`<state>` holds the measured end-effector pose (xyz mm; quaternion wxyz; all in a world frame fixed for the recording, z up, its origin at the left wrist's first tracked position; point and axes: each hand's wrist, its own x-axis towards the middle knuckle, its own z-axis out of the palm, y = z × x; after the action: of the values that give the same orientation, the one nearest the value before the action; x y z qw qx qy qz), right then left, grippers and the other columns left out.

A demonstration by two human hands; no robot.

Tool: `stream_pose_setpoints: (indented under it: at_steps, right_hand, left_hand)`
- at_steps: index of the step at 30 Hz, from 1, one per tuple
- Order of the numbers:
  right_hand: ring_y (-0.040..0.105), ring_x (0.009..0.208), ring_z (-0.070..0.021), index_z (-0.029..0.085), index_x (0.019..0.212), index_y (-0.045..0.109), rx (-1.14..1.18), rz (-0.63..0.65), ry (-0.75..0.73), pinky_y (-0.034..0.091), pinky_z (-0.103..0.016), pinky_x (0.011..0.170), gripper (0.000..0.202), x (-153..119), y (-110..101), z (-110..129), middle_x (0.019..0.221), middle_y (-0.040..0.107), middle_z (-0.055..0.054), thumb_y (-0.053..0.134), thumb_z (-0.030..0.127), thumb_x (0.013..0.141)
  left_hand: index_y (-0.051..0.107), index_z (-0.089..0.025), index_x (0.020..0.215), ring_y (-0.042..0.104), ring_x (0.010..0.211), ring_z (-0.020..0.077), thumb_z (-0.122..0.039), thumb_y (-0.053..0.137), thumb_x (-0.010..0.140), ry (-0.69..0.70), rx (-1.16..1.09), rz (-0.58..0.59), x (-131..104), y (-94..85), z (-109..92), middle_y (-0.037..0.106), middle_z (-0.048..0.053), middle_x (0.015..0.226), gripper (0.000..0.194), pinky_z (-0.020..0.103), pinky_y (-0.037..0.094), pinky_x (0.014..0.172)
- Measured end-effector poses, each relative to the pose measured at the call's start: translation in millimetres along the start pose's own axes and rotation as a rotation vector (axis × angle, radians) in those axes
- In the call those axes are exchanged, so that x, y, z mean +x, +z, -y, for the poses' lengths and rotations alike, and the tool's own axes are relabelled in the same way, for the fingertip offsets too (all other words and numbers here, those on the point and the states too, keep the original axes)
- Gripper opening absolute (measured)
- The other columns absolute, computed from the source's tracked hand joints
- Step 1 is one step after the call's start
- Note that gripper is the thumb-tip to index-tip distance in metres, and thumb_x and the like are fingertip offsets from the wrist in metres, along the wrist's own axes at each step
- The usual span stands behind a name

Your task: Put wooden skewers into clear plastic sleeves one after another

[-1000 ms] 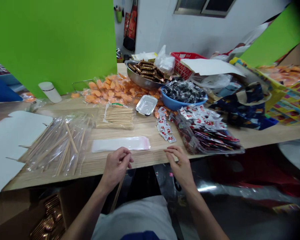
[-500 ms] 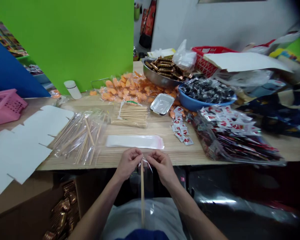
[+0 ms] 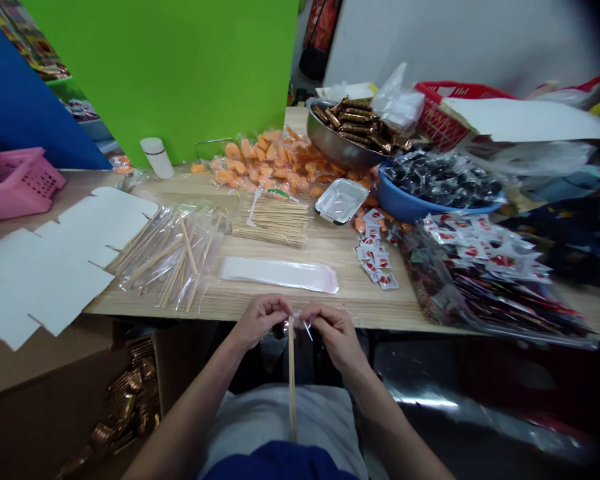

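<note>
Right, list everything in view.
Table: one, tan, middle
Panel: one, green, back
Basket: one, pink, left
Cardboard: uncounted, white, left
Bottle: one, white, back
Bagged sticks: several, tan, left
Thin sticks: one bundle, tan, centre
Sleeves: one stack, clear, front
Foil tray: one, silver, centre
Wrapped pieces: many, orange, back
Wrapped bars: many, brown, metal bowl
Packets: many, black, blue bowl
Sachets: many, white, right
Bin: one, clear, right
Lattice basket: one, red, back
Carton: one, brown, below
Held sticks: uncounted, tan, front
Left hand: one, bare, front
Right hand: one, bare, front
</note>
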<state>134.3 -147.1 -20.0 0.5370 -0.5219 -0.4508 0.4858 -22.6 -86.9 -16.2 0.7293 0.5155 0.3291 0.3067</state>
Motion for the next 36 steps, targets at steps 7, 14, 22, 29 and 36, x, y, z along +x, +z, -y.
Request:
stream_pose_setpoints:
  at_steps: [7,14,22,29,36]
  right_hand:
    - [0.056,0.067,-0.0155,0.020,0.068,0.068,-0.033,0.021,0.010,0.042,-0.028,0.064,0.015,-1.8,-1.0,-0.5,0.068,0.063,0.000,0.055,0.023,0.075]
    - [0.053,0.055,-0.0123,0.019,0.064,0.059,0.004,-0.104,0.066,0.044,-0.025,0.054,0.017,9.4,8.7,-1.5,0.060,0.058,0.002,0.073,0.027,0.061]
    - [0.057,0.064,-0.0145,0.017,0.071,0.059,-0.523,0.021,-0.199,0.046,-0.025,0.060,0.007,97.6,-14.2,26.3,0.067,0.061,-0.001,0.058,0.023,0.074]
    - [0.059,0.071,-0.0175,0.013,0.074,0.067,-1.057,0.167,-0.228,0.040,-0.025,0.064,0.014,214.4,3.1,37.1,0.078,0.068,-0.009,0.054,0.010,0.068]
    - [0.056,0.065,-0.0153,0.012,0.075,0.069,-1.271,0.285,-0.154,0.032,-0.023,0.054,0.017,239.8,13.7,24.2,0.075,0.068,-0.008,0.055,0.010,0.066]
  left_hand:
    - [0.058,-0.012,0.070,0.053,0.057,0.0095,-0.023,0.058,0.070,-0.061,-0.088,0.018,-1.9,2.1,-1.5,0.057,0.000,0.061,0.011,0.021,0.040,0.058]
    - [0.052,-0.014,0.079,0.050,0.057,0.0067,-0.021,0.064,0.068,-0.005,0.076,-0.127,-2.1,5.0,-3.9,0.052,-0.004,0.063,0.018,0.018,0.038,0.055]
    - [0.050,-0.018,0.095,0.056,0.061,0.0109,-0.022,0.057,0.070,0.139,0.363,-0.304,28.6,-87.5,-78.0,0.061,-0.001,0.072,0.026,0.020,0.040,0.056]
    - [0.051,-0.012,0.116,0.059,0.083,0.0219,-0.016,0.054,0.068,0.152,1.080,-0.608,66.1,-155.1,-140.6,0.064,0.011,0.103,0.049,0.032,0.046,0.070]
    - [0.060,-0.012,0.104,0.055,0.105,0.0256,-0.024,0.055,0.075,0.297,1.084,-0.542,49.2,-108.3,-101.5,0.064,0.012,0.109,0.032,0.041,0.039,0.094]
